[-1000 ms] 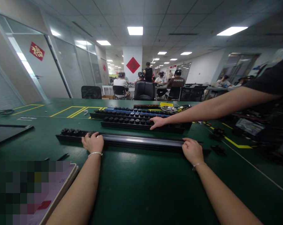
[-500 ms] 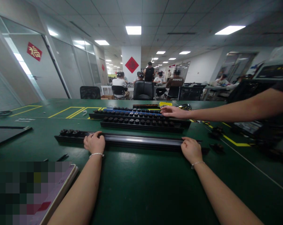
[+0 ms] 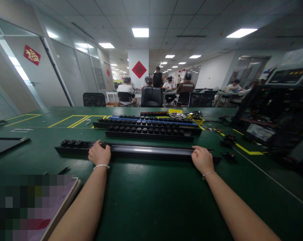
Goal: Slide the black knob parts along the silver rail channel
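A long black channel [image 3: 151,154] with a shiny inside lies crosswise on the green table in front of me. Several black socket modules [image 3: 71,143] sit in its left end. My left hand [image 3: 99,154] is closed at the channel, just right of those modules, with a small black socket module [image 3: 104,144] showing at its fingertips. Toward the right end, my right hand [image 3: 203,159] has its fingers curled over the channel's far edge. Both hands hide parts of the channel beneath them.
Behind lie more black channels [image 3: 151,136] filled with sockets, one with a blue strip [image 3: 151,119]. A yellow tray [image 3: 175,110], cables [image 3: 196,115] and loose black parts [image 3: 229,140] stand farther right. A pale-edged phone-like object [image 3: 74,187] lies front left.
Another person's hand and arm, which reached in from the right over the rear channels, have gone. A black module now shows at my left fingertips. The view has shifted slightly.
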A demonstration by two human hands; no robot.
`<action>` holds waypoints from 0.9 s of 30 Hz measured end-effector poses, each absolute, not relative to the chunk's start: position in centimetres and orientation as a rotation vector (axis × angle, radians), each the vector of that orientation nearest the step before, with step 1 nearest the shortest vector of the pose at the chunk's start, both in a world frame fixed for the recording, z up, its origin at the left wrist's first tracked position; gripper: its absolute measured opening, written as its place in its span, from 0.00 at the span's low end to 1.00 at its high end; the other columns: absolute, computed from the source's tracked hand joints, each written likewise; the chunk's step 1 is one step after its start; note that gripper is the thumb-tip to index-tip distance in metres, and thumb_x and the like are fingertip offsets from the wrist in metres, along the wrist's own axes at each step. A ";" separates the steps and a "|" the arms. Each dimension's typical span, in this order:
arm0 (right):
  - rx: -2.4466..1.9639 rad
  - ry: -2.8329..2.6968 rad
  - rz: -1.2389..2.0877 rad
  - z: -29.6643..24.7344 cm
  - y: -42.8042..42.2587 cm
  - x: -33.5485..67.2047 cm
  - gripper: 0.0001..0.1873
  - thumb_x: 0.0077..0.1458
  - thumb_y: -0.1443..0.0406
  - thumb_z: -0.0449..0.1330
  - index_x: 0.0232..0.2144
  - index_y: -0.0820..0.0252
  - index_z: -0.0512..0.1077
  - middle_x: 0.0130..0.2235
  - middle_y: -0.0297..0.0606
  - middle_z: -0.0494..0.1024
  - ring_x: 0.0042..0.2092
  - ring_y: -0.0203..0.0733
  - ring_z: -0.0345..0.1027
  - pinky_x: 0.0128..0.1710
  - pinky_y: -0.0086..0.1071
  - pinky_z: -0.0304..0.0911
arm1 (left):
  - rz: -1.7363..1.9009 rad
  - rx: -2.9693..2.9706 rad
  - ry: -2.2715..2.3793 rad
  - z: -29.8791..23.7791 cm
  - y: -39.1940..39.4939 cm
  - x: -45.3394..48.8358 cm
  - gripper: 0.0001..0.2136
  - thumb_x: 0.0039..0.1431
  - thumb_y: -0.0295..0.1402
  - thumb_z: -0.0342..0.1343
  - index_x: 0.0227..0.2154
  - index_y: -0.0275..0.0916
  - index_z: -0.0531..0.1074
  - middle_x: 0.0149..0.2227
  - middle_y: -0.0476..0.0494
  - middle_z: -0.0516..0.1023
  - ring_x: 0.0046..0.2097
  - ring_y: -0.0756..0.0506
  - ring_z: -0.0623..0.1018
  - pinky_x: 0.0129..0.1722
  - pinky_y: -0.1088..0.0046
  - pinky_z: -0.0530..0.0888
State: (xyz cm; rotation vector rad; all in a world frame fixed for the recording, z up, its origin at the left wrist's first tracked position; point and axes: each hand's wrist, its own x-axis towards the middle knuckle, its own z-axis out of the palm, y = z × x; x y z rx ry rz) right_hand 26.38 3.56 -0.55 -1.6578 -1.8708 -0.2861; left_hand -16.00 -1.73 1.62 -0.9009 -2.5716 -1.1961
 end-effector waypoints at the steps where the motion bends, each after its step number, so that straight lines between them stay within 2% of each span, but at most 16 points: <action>1: -1.656 -1.867 -0.291 -0.6 3.6 26.4 0.14 0.49 0.69 0.47 0.18 0.59 0.68 0.43 0.39 0.76 0.46 0.46 0.65 0.42 0.40 0.57 | -1.193 -0.906 -2.573 1.6 -1.7 -16.0 0.21 0.52 0.38 0.52 0.50 0.39 0.67 0.48 0.34 0.73 0.53 0.35 0.67 0.51 0.54 0.64; 18: -1.675 -1.875 -0.279 -0.7 3.7 26.5 0.15 0.50 0.67 0.46 0.18 0.58 0.68 0.44 0.39 0.76 0.46 0.46 0.65 0.42 0.40 0.56 | -1.236 -0.944 -2.558 1.2 -1.4 -16.8 0.20 0.48 0.38 0.52 0.46 0.39 0.67 0.45 0.39 0.76 0.49 0.35 0.72 0.47 0.57 0.67; 27: -1.686 -1.898 -0.289 -0.6 3.8 26.6 0.16 0.50 0.67 0.46 0.18 0.59 0.69 0.44 0.39 0.76 0.47 0.46 0.65 0.43 0.41 0.58 | -1.222 -0.993 -2.545 1.0 -1.2 -16.9 0.20 0.47 0.38 0.53 0.45 0.39 0.67 0.44 0.39 0.76 0.48 0.36 0.73 0.48 0.59 0.65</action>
